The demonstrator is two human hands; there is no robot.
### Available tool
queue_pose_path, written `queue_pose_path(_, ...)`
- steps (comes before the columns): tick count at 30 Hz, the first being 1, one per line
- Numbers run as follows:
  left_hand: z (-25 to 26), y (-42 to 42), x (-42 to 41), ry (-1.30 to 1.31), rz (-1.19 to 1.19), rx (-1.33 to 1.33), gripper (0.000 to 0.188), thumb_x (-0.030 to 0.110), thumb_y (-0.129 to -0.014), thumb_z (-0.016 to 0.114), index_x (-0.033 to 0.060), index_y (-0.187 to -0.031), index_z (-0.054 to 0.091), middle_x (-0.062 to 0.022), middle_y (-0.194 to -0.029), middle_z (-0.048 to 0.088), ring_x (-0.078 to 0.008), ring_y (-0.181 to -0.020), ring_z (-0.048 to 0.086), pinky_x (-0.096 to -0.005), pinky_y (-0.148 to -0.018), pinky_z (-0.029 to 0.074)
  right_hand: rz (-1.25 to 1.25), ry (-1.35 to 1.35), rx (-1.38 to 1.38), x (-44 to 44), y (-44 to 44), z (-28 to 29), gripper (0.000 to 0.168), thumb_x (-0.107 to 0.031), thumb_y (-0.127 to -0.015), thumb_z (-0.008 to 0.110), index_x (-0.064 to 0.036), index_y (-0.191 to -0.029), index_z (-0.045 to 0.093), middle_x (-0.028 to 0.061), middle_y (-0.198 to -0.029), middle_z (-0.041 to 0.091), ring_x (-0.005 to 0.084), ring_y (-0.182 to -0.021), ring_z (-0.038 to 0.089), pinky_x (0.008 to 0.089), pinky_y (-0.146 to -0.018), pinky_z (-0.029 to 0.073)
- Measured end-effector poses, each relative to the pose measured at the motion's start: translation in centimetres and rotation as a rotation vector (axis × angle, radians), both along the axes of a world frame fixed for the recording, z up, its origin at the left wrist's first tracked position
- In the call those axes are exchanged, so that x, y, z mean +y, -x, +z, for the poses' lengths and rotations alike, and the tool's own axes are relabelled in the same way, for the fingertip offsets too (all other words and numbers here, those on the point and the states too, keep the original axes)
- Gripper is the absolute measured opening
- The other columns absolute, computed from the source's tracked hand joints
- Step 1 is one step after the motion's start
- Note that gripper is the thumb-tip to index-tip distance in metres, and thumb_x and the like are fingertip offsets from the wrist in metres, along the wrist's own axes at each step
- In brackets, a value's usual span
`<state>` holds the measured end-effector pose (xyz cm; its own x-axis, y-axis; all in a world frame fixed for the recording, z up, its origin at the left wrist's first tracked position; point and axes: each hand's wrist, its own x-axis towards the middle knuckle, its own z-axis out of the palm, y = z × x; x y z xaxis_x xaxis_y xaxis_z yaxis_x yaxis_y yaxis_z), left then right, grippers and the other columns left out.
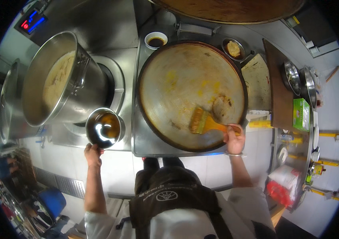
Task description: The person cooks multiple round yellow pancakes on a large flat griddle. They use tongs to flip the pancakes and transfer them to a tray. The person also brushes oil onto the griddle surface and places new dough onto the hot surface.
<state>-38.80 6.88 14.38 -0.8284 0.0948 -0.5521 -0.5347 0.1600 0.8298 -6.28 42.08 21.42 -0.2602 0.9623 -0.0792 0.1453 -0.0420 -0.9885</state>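
Observation:
My right hand (pixel 234 139) grips the handle of a wide flat brush (pixel 208 123), its bristles against the lower part of a large round griddle (pixel 169 98). Yellow oil-like smears (pixel 203 86) dot the griddle's middle, and a brownish round mark (pixel 223 109) lies right of the brush. In my left hand (pixel 93 155) is the rim of a metal bowl (pixel 121 131) of dark amber liquid, which shines with reflected light. This bowl is over the steel counter, left of the griddle.
A tall steel pot (pixel 88 89) with pale contents sits on a burner at left. Behind the griddle are a white bowl of dark sauce (pixel 156 41) and a small metal bowl (pixel 241 47). A brown board (pixel 283 92) stands to the right. A round lid-like plate (pixel 229 12) overhangs the back.

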Motion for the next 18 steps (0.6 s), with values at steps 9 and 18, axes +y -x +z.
queue_pose_path(9, -9.5, -2.1, -3.3, -0.047, 0.23, -0.012, 0.008, -0.001, -0.069, 0.044, 0.0044, -0.068, 0.039, -0.0079, -0.056, 0.048, -0.0154, -0.041, 0.046, -0.0237, -0.036, 0.042, 0.131, 0.599, 0.52, 1.2, -0.1, 0.0, 0.02, -0.023, -0.078, 0.048, -0.007, -0.09, 0.053, 0.0031, -0.059, 0.054, 0.01, -0.039, 0.04, 0.0209, -0.033, 0.029)
queue_pose_path(18, -15.9, -6.0, -1.9, -0.128, 0.357, -0.118, 0.004, -0.001, -0.069, 0.046, -0.0013, -0.07, 0.042, -0.0108, -0.06, 0.05, -0.0171, -0.042, 0.049, -0.0266, -0.042, 0.047, 0.492, 0.47, 0.257, -10.9, 16.4, 0.7, 0.019, -0.013, -0.079, 0.051, -0.001, -0.094, 0.051, 0.0063, -0.063, 0.054, 0.0103, -0.047, 0.046, 0.0218, -0.041, 0.036)
